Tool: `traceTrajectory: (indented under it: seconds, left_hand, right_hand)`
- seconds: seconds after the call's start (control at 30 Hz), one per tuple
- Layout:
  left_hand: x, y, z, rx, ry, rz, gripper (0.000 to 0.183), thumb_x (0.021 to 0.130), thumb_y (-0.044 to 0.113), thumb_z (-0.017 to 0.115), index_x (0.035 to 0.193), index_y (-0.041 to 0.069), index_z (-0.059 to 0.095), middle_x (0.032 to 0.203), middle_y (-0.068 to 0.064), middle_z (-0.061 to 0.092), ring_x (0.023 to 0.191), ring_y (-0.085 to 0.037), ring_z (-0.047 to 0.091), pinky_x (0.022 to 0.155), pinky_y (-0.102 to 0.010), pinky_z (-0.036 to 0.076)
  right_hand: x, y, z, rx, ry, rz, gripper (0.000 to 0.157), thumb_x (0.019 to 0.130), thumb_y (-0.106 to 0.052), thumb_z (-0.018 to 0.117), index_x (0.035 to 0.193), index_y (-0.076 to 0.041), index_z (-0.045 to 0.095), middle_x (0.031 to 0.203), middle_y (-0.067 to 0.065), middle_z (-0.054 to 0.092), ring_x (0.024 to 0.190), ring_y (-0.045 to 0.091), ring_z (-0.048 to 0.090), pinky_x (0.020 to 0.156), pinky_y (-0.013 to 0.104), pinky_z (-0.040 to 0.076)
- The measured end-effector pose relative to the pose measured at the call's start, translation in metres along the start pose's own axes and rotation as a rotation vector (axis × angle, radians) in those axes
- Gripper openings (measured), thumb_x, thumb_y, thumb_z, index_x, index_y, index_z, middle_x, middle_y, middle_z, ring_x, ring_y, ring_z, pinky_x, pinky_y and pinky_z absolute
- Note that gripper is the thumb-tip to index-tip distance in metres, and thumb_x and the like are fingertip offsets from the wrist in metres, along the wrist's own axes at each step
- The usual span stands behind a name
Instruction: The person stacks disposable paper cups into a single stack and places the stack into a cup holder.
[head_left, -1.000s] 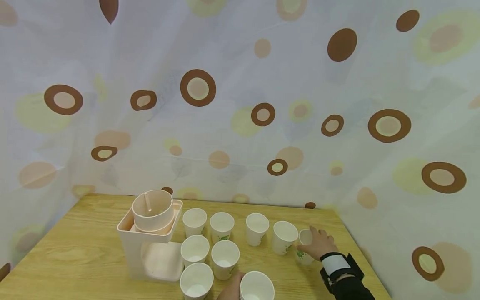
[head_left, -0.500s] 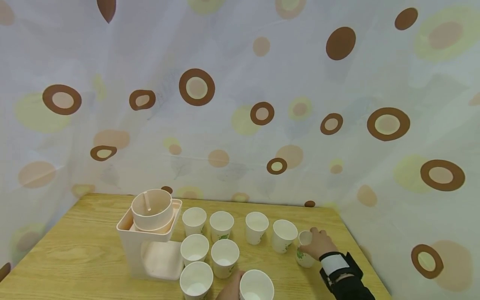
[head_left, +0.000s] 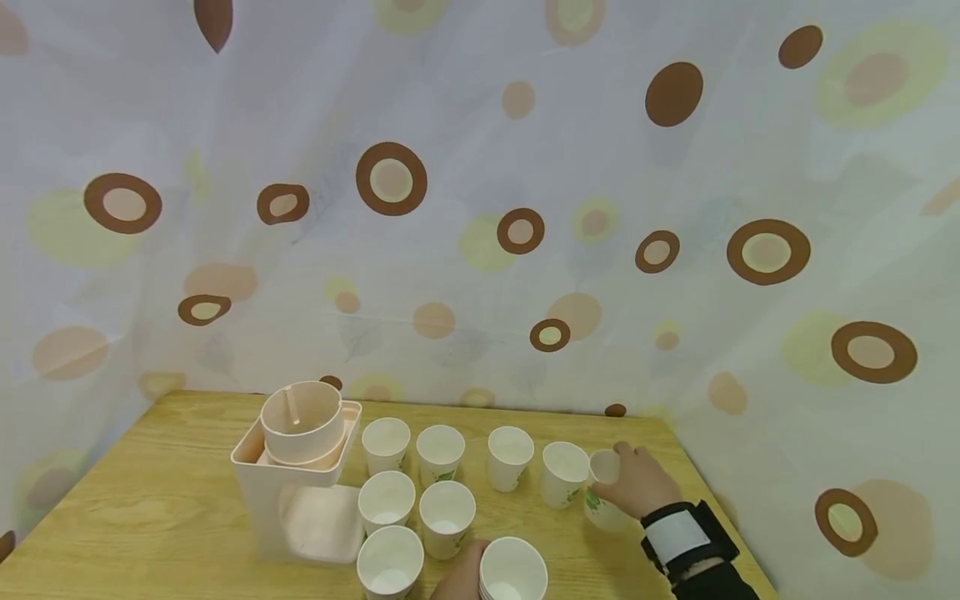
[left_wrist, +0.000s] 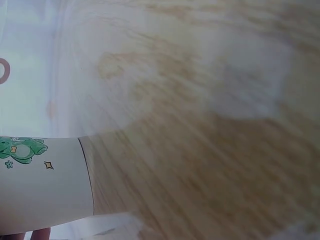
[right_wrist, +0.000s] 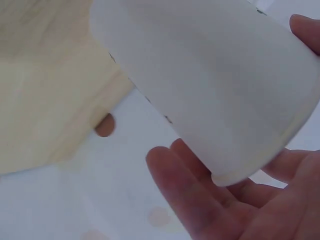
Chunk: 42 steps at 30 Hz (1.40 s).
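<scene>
And there's my white cup (left_wrist: pixel 47 187) at lower left, green cartoon figure (left_wrist: pixel 22 150) facing me, left hand (left_wrist: pixel 41 234) peeking out beneath, wood-grained surface (left_wrist: pixel 200 170) blurred across the right.

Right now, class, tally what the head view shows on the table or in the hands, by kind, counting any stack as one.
White cups standing free: 7
Single cup in the right hand: 1
Cup stack in the left hand: 1
Pale pink appliance, round top part included: 1
Total: 10
</scene>
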<state>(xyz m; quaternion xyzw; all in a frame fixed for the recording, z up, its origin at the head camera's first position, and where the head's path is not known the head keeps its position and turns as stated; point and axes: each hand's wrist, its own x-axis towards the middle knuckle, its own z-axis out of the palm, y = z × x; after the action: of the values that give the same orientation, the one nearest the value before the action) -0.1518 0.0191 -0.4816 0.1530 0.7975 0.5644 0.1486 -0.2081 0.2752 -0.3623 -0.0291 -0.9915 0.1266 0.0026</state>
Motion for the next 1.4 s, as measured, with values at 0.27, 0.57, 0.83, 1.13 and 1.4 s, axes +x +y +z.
traceTrajectory:
  seconds: [0.27, 0.57, 0.83, 1.13, 1.4]
  left_hand:
    - [0.002, 0.003, -0.001, -0.035, -0.001, -0.021, 0.076, 0.063, 0.025, 0.085, 0.122, 0.001, 0.044, 0.112, -0.011, 0.058, 0.1, -0.034, 0.059, 0.088, -0.057, 0.044]
    - [0.003, 0.004, 0.001, -0.007, 0.01, 0.02, 0.074, 0.063, 0.026, 0.085, 0.119, 0.003, 0.045, 0.109, -0.011, 0.06, 0.095, -0.031, 0.061, 0.083, -0.052, 0.048]
    - [0.003, 0.004, 0.001, -0.003, 0.017, 0.011, 0.078, 0.062, 0.029, 0.086, 0.122, 0.003, 0.044, 0.11, -0.01, 0.06, 0.096, -0.03, 0.06, 0.084, -0.053, 0.047]
    - [0.001, 0.01, 0.002, 0.008, 0.045, 0.047, 0.073, 0.061, 0.028, 0.086, 0.119, 0.008, 0.046, 0.107, -0.003, 0.062, 0.093, -0.023, 0.061, 0.083, -0.047, 0.048]
    - [-0.001, 0.008, 0.002, 0.004, 0.051, 0.066, 0.073, 0.063, 0.023, 0.085, 0.121, 0.004, 0.045, 0.112, -0.007, 0.059, 0.097, -0.025, 0.06, 0.087, -0.045, 0.047]
  right_hand:
    - [-0.022, -0.034, -0.021, 0.022, 0.014, -0.117, 0.071, 0.073, -0.041, 0.074, 0.125, 0.001, 0.051, 0.114, 0.025, 0.056, 0.093, 0.033, 0.059, 0.068, 0.046, 0.05]
    - [-0.049, -0.071, -0.041, 0.093, 0.011, -0.205, 0.066, 0.07, -0.038, 0.077, 0.123, -0.006, 0.053, 0.112, 0.014, 0.057, 0.084, 0.022, 0.058, 0.064, 0.038, 0.048]
    - [-0.063, -0.088, -0.04, 0.148, -0.044, -0.306, 0.063, 0.068, -0.037, 0.079, 0.12, -0.011, 0.055, 0.111, 0.008, 0.058, 0.083, 0.017, 0.055, 0.062, 0.033, 0.047]
    - [-0.073, -0.096, -0.03, 0.121, -0.114, -0.475, 0.061, 0.069, -0.038, 0.076, 0.118, -0.008, 0.055, 0.102, 0.006, 0.057, 0.078, 0.015, 0.053, 0.059, 0.03, 0.045]
    - [-0.077, -0.097, -0.011, 0.084, -0.094, -0.575, 0.056, 0.065, -0.034, 0.079, 0.111, -0.01, 0.058, 0.097, 0.0, 0.056, 0.078, 0.012, 0.053, 0.06, 0.026, 0.044]
